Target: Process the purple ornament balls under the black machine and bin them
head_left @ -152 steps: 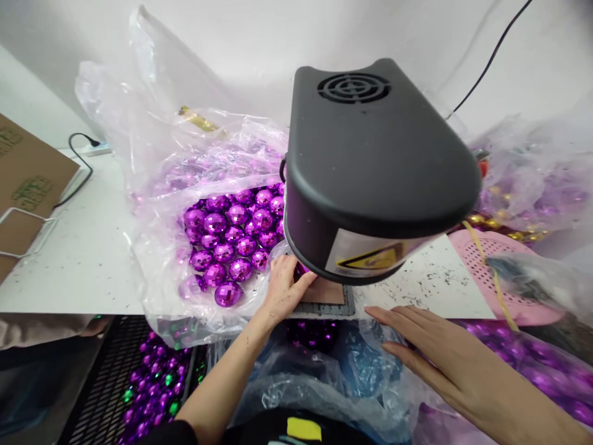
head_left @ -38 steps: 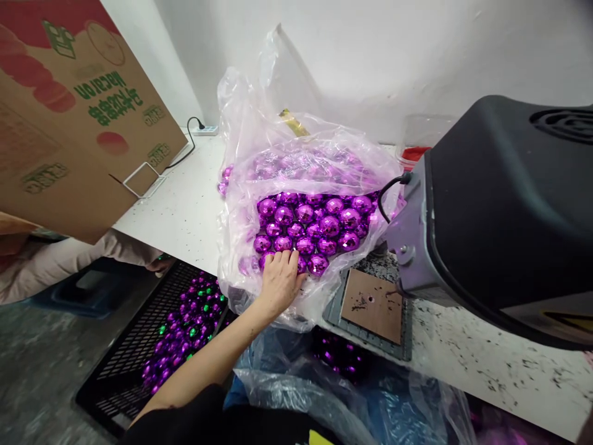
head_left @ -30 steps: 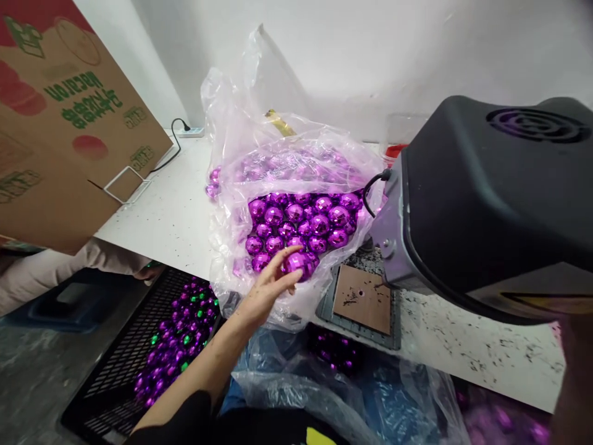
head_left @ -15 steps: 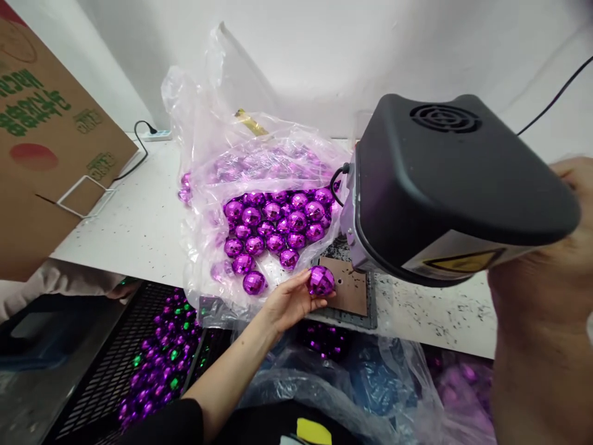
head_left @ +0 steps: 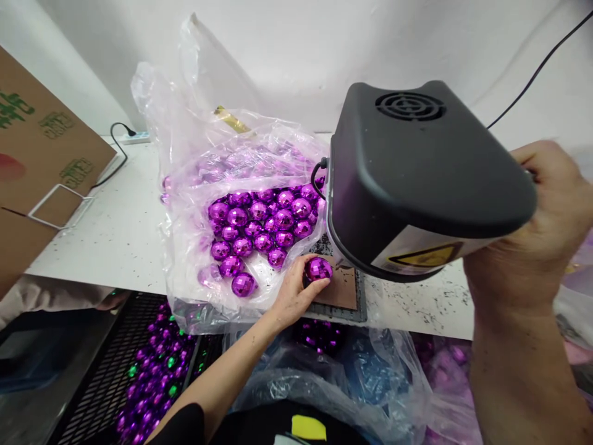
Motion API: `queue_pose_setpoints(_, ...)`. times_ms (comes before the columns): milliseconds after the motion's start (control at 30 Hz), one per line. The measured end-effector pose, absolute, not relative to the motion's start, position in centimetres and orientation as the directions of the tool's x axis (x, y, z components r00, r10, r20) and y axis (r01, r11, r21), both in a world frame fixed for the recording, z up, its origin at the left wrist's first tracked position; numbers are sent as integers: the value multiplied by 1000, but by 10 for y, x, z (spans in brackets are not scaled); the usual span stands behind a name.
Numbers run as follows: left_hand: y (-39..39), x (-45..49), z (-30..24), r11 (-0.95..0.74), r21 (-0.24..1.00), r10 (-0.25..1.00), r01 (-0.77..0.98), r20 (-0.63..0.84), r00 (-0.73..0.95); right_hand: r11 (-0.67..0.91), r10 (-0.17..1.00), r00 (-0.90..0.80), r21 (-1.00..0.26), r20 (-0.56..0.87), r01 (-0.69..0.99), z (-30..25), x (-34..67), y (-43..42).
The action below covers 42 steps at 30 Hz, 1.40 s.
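Observation:
Between the thumb and fingers of my left hand [head_left: 296,290] is a shiny purple faceted ball [head_left: 319,269]. It is held over a brown plate [head_left: 340,290] that lies on a dark mat, just left of a black handheld machine [head_left: 430,167]. My right hand [head_left: 551,191] is wrapped round the far right end of this machine, whose grip is mostly hidden. A vent and a yellow warning label show on the black housing. Left of the ball, a clear plastic bag [head_left: 185,259] lies open with several more purple balls [head_left: 259,213] in it.
A cardboard box [head_left: 55,167] stands at the left, near a power strip [head_left: 136,137]. Below the white table [head_left: 111,235], a black crate [head_left: 106,352] holds purple and green balls. Plastic bags [head_left: 324,377] hang at the front edge. Another person's sleeve [head_left: 41,300] shows at left.
My left hand has turned, its thumb now in front of the ball, and the ball sits slightly higher. The whole view has shifted, so the machine and table appear further left.

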<state>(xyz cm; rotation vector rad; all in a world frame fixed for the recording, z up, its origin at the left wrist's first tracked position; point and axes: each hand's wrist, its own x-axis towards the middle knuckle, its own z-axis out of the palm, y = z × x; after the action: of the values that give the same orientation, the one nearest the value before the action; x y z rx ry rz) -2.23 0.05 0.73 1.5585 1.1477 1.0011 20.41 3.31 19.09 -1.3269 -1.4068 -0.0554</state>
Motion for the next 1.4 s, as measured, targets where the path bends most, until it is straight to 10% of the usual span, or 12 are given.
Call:
queue_pose_setpoints(500,3,-5,-18,-449,807,880,383,327,344,360,652,273,-606,708,710,191,204,32)
queue_pose_setpoints(1233,0,7,-12,-377,791,914,481,235,330,381,664,243,-599,708,705,189,211,29)
queue_pose_setpoints(1400,2,6,-11,-382,790,909,480,226,351,401,527,185,-434,830,807,177,206,13)
